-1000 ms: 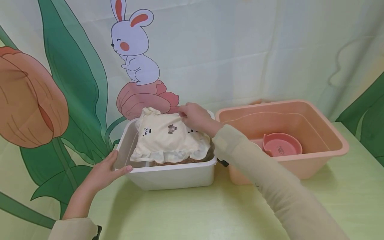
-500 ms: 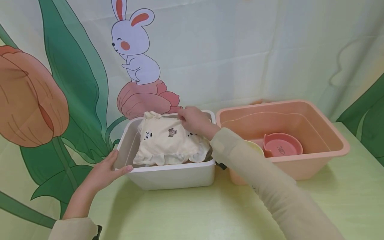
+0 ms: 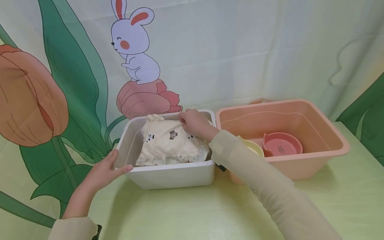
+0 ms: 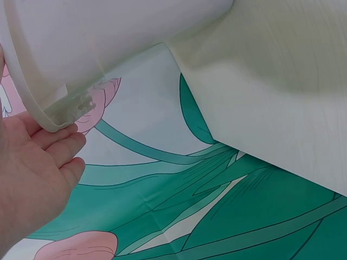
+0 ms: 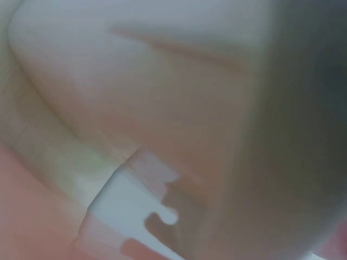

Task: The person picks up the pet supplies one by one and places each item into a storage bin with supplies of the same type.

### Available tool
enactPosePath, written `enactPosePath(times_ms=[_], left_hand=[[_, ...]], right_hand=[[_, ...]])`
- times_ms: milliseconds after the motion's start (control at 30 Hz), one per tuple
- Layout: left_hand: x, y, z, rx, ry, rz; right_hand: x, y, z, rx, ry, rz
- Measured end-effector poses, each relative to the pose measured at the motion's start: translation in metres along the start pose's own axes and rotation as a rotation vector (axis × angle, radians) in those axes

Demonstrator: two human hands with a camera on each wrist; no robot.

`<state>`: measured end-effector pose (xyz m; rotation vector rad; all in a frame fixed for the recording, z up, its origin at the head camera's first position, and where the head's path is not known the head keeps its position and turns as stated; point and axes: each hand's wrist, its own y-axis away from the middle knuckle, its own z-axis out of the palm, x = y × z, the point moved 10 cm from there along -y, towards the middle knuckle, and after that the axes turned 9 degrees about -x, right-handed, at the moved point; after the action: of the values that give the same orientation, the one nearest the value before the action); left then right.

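A small cream pillow (image 3: pixel 163 143) with a ruffled edge and printed animal faces lies tilted inside the white plastic bin (image 3: pixel 174 176). At the pillow's upper right edge, my right hand (image 3: pixel 196 124) pinches the fabric with curled fingers. My left hand (image 3: pixel 103 171) grips the bin's left corner, thumb on the front rim and fingers around the side. The left wrist view shows those fingertips (image 4: pixel 70 146) under the bin's rim (image 4: pixel 32 103). What lies beneath the pillow is hidden. Close, blurred shapes fill the right wrist view.
A peach bin (image 3: pixel 288 166) stands right beside the white one. Inside it are a pink dish (image 3: pixel 283 145) and a yellow dish (image 3: pixel 253 146), partly hidden by my right sleeve (image 3: pixel 255 170). Both bins rest on a pale green table (image 3: pixel 180 213) before a printed curtain (image 3: pixel 216 60).
My right hand has lowered the pillow deeper into the white bin, shifting it slightly right. More of the yellow dish shows. My left hand has stayed on the rim.
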<state>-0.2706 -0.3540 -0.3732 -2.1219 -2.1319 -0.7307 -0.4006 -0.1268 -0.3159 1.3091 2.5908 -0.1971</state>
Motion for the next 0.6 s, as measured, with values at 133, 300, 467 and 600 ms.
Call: enactPosePath(times_ms=[133, 300, 467, 600], left_hand=[[0.000, 0.000, -0.001, 0.004, -0.003, 0.000], [0.000, 0.000, -0.001, 0.003, 0.002, -0.004], [0.001, 0.001, -0.001, 0.008, 0.003, 0.002], [0.001, 0.001, -0.001, 0.006, 0.006, 0.000]], right_hand=[[0.001, 0.000, 0.004, -0.008, 0.020, 0.009], [0.002, 0.000, 0.009, -0.001, -0.004, 0.001], [0.004, 0.001, 0.013, 0.011, -0.037, -0.010], [0.005, 0.001, 0.016, 0.006, -0.058, -0.007]])
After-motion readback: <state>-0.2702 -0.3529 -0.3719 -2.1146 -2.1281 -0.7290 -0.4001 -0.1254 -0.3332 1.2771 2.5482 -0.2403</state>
